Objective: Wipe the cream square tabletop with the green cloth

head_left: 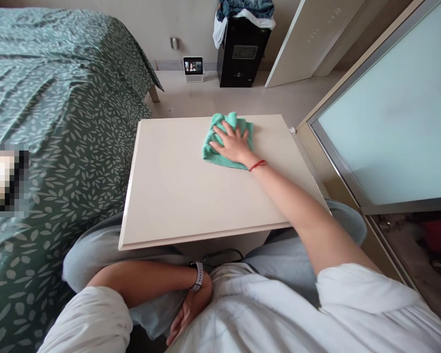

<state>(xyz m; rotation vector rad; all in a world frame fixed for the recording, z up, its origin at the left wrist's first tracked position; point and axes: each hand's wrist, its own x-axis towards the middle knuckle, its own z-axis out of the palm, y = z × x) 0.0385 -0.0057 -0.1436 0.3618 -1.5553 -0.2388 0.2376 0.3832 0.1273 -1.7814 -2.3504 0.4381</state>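
A green cloth [213, 153] lies bunched on the far part of a small cream table [176, 181]. My right hand [233, 143] rests flat on top of it, fingers spread, pressing on the cloth without closing round it. Down in my lap, below the table's near edge, is my left hand [191, 311]. Its fingers look stretched out and hold nothing that I can see; part of it is hidden against my shirt.
At left a bed [95, 122] with a leaf-patterned cover runs alongside the table. Beyond stand a small screen [193, 68] and a black cabinet [242, 54] with clothes piled on it. A frosted sliding door [397, 117] is close on the right.
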